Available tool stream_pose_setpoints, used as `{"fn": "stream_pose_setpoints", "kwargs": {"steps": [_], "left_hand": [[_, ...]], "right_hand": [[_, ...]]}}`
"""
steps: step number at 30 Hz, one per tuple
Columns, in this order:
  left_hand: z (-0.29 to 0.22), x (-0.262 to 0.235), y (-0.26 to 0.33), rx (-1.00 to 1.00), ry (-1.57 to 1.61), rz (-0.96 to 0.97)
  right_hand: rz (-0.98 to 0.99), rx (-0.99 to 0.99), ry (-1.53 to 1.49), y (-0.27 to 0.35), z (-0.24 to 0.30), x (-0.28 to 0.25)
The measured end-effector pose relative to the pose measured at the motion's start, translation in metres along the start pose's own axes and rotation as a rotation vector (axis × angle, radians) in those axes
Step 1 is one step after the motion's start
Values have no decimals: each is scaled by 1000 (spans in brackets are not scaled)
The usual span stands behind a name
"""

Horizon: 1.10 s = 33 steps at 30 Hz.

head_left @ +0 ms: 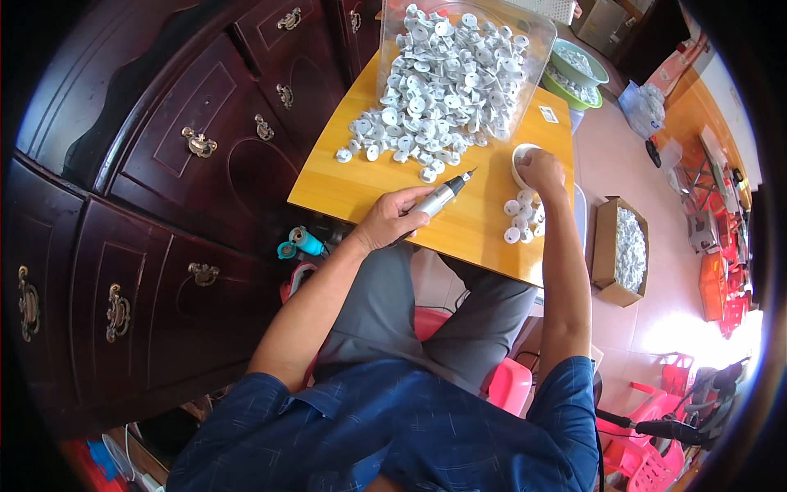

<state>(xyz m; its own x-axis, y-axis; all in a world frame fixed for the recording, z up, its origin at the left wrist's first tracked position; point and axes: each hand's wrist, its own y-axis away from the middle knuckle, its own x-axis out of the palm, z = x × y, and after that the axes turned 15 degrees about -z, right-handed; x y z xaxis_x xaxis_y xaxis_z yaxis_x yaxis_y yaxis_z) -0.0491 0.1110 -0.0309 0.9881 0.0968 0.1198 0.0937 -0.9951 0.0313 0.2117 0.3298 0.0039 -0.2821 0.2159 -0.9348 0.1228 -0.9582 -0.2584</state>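
My left hand [395, 217] grips a slim silver electric screwdriver [440, 199], its black nose and thin bit pointing up and to the right over the table. My right hand [543, 172] dips into a small white bowl [516, 161] at the table's right side. Its fingers are curled together, and whatever they hold is hidden. Just below that bowl lies a cluster of round white plastic pieces [512, 235]. A large heap of similar white plastic pieces [443, 90] spills out of a clear plastic bin [537, 61] toward the screwdriver's tip.
The yellow wooden table [328, 176] stands beside dark drawers [188, 164] on the left. Green basins [602, 72] of white parts stand at the far right. A cardboard box [605, 254] of white pieces rests on the floor. A turquoise flask [306, 240] is left of my knees.
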Motion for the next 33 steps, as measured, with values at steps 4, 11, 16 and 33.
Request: {"fn": "stream_pose_setpoints", "kwargs": {"steps": [4, 11, 16, 33], "left_hand": [[2, -2, 1, 8, -3, -9], [4, -1, 1, 5, -1, -25], [6, -2, 0, 33, 24, -23], [6, -4, 2, 46, 36, -17]], "right_hand": [[-6, -9, 27, 2, 4, 3], [-70, -16, -173, 10, -12, 2], [-161, -55, -291, 11, -17, 6], [110, 361, -1408, 60, 66, 18]]}}
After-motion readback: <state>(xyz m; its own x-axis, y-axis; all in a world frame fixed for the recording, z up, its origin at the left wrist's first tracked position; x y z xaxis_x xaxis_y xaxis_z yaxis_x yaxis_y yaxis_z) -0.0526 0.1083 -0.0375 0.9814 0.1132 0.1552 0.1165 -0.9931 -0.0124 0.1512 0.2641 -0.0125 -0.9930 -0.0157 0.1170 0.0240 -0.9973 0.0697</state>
